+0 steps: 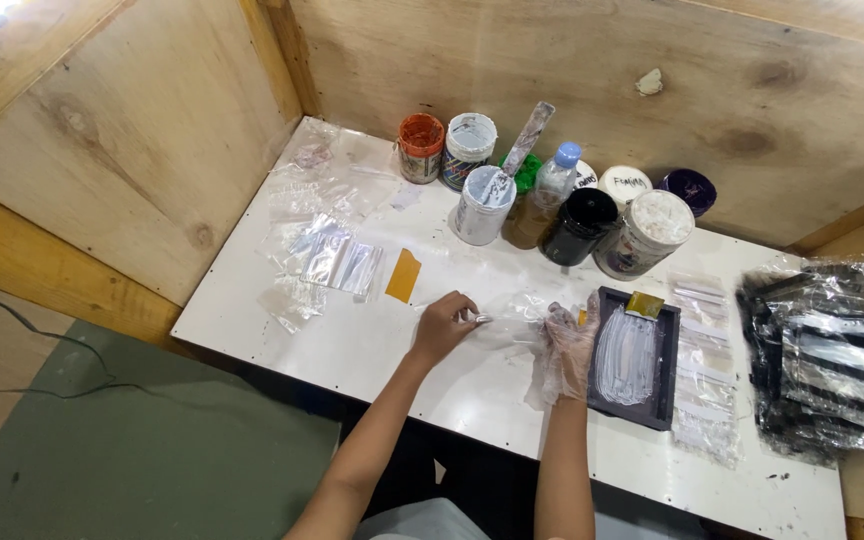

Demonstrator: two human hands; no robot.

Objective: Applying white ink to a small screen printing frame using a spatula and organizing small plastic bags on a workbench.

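Hands meet at mid-bench over a clear plastic bag (514, 322) lying flat on the white bench (372, 345). Left hand (444, 325), bare, has fingers curled shut, pinching the bag's left end w/ thumb & forefinger. Right hand (569, 345), in a thin clear glove, rests on the bag's right end, fingers bent & loosely closed; can't tell how firm the grip is.

Just right of the right hand: a dark frame (637, 358) smeared w/ white paste, a small yellow scraper (644, 304) at its far edge. Further right, a row of clear bags (704, 365), then a pile of black-and-clear packets (820, 355) near the bench's right end.

Far side: a cluster of paint jars (552, 195), incl. an orange-lidded one, a black one & several white, one w/ a spatula (528, 138) standing in it, plus a small bottle w/ a blue cap (555, 180). Left of the hands: a yellow card (403, 275) & more loose clear bags (324, 235) spread toward the far left corner.
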